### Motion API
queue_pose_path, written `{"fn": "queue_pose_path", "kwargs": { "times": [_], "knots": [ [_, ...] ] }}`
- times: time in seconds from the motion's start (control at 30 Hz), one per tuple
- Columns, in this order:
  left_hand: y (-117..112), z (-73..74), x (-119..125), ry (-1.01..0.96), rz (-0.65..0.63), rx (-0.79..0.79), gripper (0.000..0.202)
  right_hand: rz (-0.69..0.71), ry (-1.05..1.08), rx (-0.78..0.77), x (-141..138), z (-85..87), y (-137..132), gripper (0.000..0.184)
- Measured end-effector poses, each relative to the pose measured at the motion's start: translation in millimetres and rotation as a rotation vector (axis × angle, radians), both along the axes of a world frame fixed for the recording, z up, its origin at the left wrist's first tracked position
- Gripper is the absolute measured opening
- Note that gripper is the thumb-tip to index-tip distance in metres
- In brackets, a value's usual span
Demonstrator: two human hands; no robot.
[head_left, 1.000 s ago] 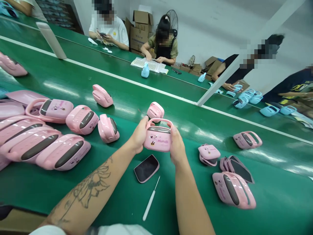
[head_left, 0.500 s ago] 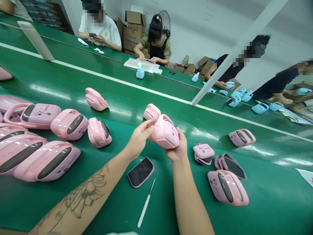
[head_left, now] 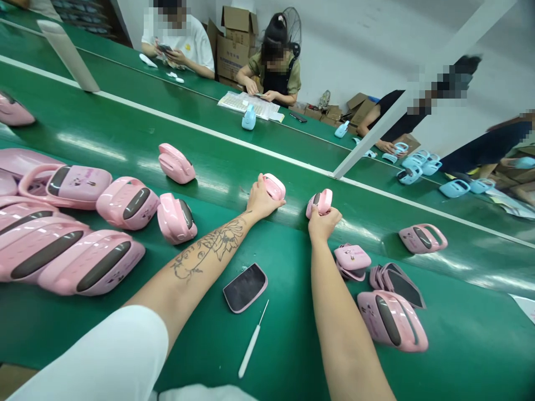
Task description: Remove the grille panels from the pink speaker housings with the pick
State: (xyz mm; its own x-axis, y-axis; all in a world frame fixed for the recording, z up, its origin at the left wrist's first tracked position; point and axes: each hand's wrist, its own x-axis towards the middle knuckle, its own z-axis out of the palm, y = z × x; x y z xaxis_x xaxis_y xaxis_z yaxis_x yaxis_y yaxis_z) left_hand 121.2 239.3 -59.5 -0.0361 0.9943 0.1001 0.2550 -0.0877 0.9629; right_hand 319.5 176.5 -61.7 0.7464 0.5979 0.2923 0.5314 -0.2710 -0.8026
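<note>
Both my arms reach out over the green belt (head_left: 125,150). My left hand (head_left: 259,201) is closed round a small pink case (head_left: 275,186) that rests on the belt. A little to its right, my right hand (head_left: 322,221) grips a second pink case with a handle (head_left: 321,201), set down on the belt's near edge. Between my forearms lie a loose pink panel with a dark screen (head_left: 245,287) and a thin white-handled pick (head_left: 253,341).
Several pink cases (head_left: 83,262) crowd the left side, and more cases and panels (head_left: 390,312) lie at the right. One pink case (head_left: 422,238) sits farther right on the belt. Other people work across the far belt with light blue cases (head_left: 420,167).
I held one pink case up in both hands and turned it. Now my right hand has put it down on the belt, and my left hand has reached out and taken hold of the case behind.
</note>
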Motion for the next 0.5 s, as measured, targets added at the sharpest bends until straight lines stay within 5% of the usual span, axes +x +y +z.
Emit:
{"fn": "queue_pose_path", "kwargs": {
  "times": [0.13,0.33,0.5],
  "knots": [
    [-19.9,0.7,-20.1,-0.175,0.034,0.026,0.104,0.181,-0.077,-0.056,-14.9,9.0,-40.4,0.042],
    [-89.9,1.7,-63.5,-0.474,0.028,0.06,0.068,0.877,-0.058,-0.346,-81.3,10.5,-134.3,0.023],
    [-135.4,-1.8,-82.4,-0.6,0.084,0.029,0.061,0.954,-0.09,-0.489,-105.6,7.9,-159.4,0.009]
  ]
}}
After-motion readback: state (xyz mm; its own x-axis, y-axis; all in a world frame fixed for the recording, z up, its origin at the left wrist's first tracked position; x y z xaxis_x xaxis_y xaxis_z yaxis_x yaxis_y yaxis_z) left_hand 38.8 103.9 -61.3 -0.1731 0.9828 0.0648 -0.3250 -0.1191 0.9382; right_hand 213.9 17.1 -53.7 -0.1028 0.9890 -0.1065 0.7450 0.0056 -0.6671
